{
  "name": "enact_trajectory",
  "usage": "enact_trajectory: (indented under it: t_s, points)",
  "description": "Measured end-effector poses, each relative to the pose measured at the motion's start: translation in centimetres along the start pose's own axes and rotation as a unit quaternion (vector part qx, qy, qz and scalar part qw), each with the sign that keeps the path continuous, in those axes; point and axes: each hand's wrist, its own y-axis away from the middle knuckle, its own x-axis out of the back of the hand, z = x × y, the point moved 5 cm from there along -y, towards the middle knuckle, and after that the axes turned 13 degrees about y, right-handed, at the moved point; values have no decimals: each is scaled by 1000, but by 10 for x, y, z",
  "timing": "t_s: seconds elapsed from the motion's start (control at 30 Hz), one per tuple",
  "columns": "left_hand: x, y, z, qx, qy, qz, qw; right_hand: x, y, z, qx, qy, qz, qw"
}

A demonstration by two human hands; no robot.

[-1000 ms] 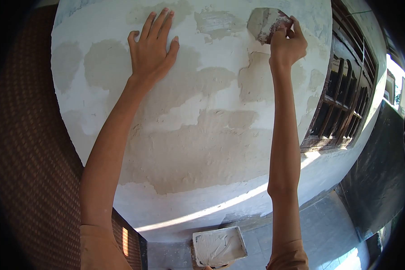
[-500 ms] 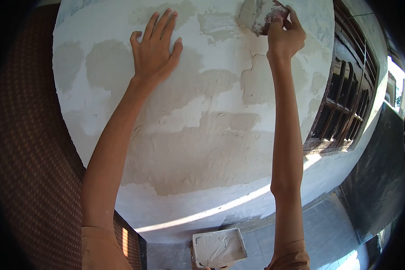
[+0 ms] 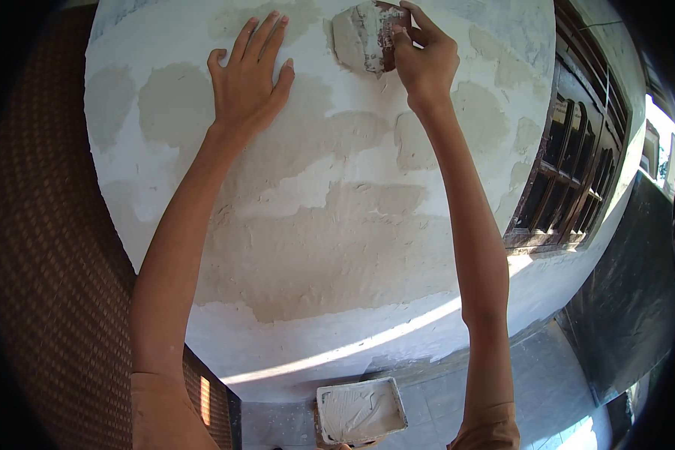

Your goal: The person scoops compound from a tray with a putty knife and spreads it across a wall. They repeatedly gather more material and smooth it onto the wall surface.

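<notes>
My left hand point(image 3: 249, 79) rests spread against the wall point(image 3: 300, 187), fingers pointing up, holding nothing. At the top of the view my right hand point(image 3: 430, 56) is closed round a putty scraper point(image 3: 371, 37). The scraper's wide blade is coated with pale putty and lies against the wall, or very close to it. Several grey-beige patches of putty cover the white wall around and below both hands. Part of the scraper is hidden behind my right fingers.
A shallow tray point(image 3: 360, 409) of putty stands low at the bottom middle, above the grey tiled floor point(image 3: 457, 397). A brown woven panel point(image 3: 52, 225) lines the left side. A dark wooden window point(image 3: 566, 165) is set at the right, with a black sheet point(image 3: 622, 292) beyond it.
My right hand has moved left across the upper wall with the scraper. My left hand stays on the wall, with the view shifted slightly.
</notes>
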Motion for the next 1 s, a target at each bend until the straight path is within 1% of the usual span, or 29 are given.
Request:
enact_trajectory:
  t_s: [0.03, 0.1, 0.13, 0.17, 0.23, 0.3, 0.33, 0.37, 0.43, 0.5, 0.53, 0.57, 0.63, 0.7, 0.77, 0.83, 0.87, 0.9, 0.97, 1.0]
  points:
    - [-1, -1, 1, -2, 1, -1, 1000, 1, 5, -1, -4, 39, -30, 999]
    - [-1, 0, -1, -6, 8, 5, 1000, 25, 2, 21, 10, 51, 48, 998]
    - [-2, 1, -2, -6, 7, 5, 1000, 43, 2, 30, -50, 9, 81, 995]
    - [-3, 1, -1, -10, 11, 11, 1000, 53, 1, 44, -77, -63, 132, 986]
    - [-3, 1, 0, -13, 15, 17, 1000, 60, 6, 30, -85, -112, 142, 980]
    - [-4, 1, 1, -3, 6, 18, 1000, 34, 8, 9, 12, -25, 79, 996]
    - [-4, 0, 2, -3, 9, 18, 1000, 16, 12, 1, -12, -16, 19, 1000]
    - [-2, 0, 1, -4, 3, 15, 1000, 6, 16, -7, 3, 15, -21, 1000]
    - [-3, 0, 1, -8, -4, 9, 1000, 10, 10, 10, -25, 50, 0, 998]
    - [-2, 1, 0, -17, 8, 19, 1000, 40, 10, 28, -32, 45, 108, 993]
    - [-1, 1, -1, -18, 7, 17, 1000, 51, 10, 35, -98, 21, 127, 987]
    - [-2, 1, 0, -14, 5, 15, 1000, 58, 12, 37, -101, -28, 157, 982]
    - [-2, -1, -1, -6, 2, 15, 1000, 50, 13, 16, -47, -6, 139, 989]
    - [-1, 0, -1, -14, -4, 8, 1000, 18, 17, -5, -23, -13, 26, 999]
    - [1, -1, 2, -15, -15, 1, 1000, -1, 18, -5, -24, 5, -33, 999]
    - [3, -1, 1, -17, -31, -5, 999, 17, 8, 13, -17, 58, 36, 997]
    - [1, -1, 1, -16, -26, -9, 999, 32, 7, 26, -78, 26, 53, 995]
    - [0, -1, 0, -15, -21, -12, 1000, 45, 6, 28, -106, -14, 98, 989]
    - [-3, 0, -1, -13, -12, -4, 1000, 51, 6, 30, -143, -87, 120, 979]
    - [-3, 0, -1, -11, 0, 4, 1000, 42, 5, 16, -136, -109, 81, 981]
